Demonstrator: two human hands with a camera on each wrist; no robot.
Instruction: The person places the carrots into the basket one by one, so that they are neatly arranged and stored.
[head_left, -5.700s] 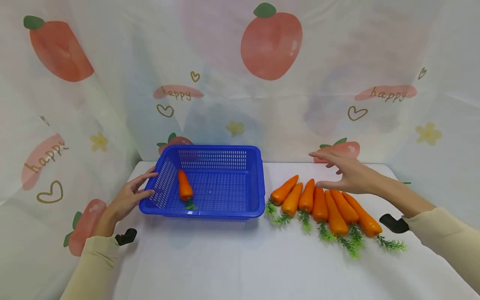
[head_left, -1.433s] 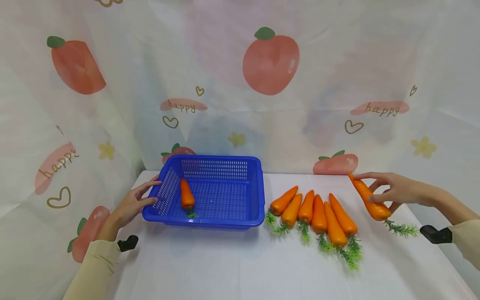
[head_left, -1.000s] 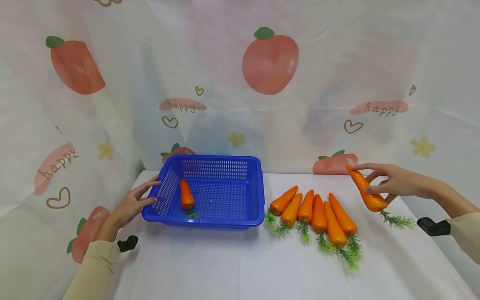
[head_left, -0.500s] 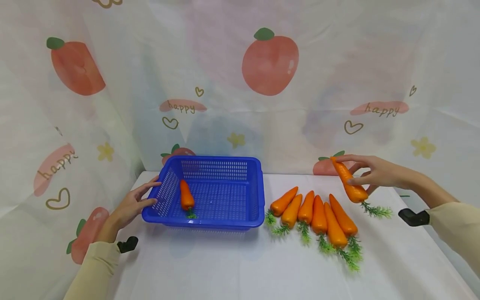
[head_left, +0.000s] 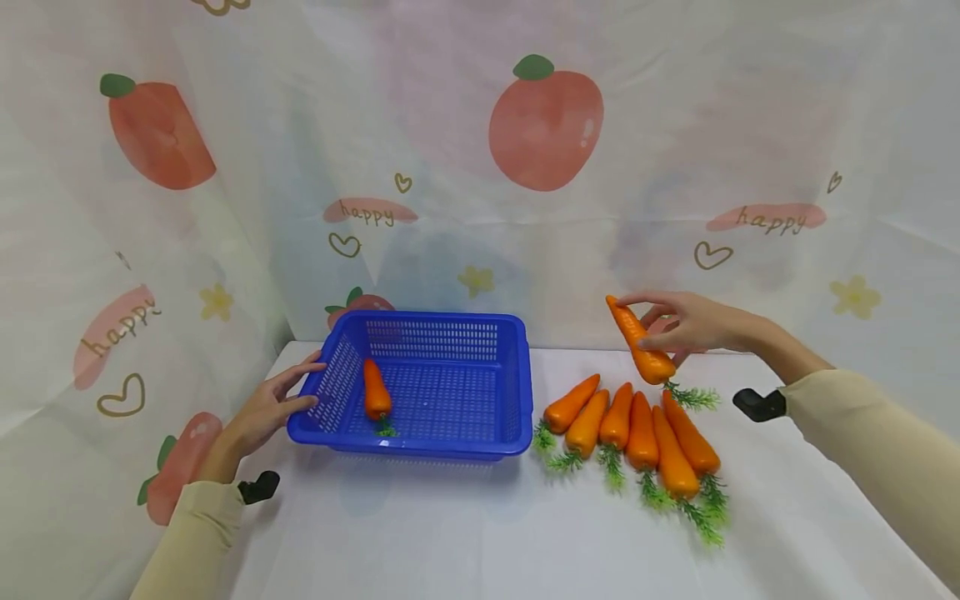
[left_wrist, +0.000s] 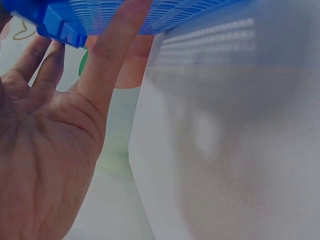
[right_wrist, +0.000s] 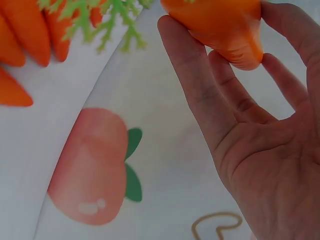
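Nearest, two cream sleeves run off the frame's edges; the near end of the desk is likewise cut off. On the desk lie six carrots side by side, some leaves overlapping and hard to separate. To their left stands a blue basket with a single carrot inside; the left hand, spread, touches its left rim, most of the basket being cropped from the left wrist view. The right hand pinches a tilted carrot above the group, partly covering it; the right wrist view crops it. Behind hangs a printed cloth.
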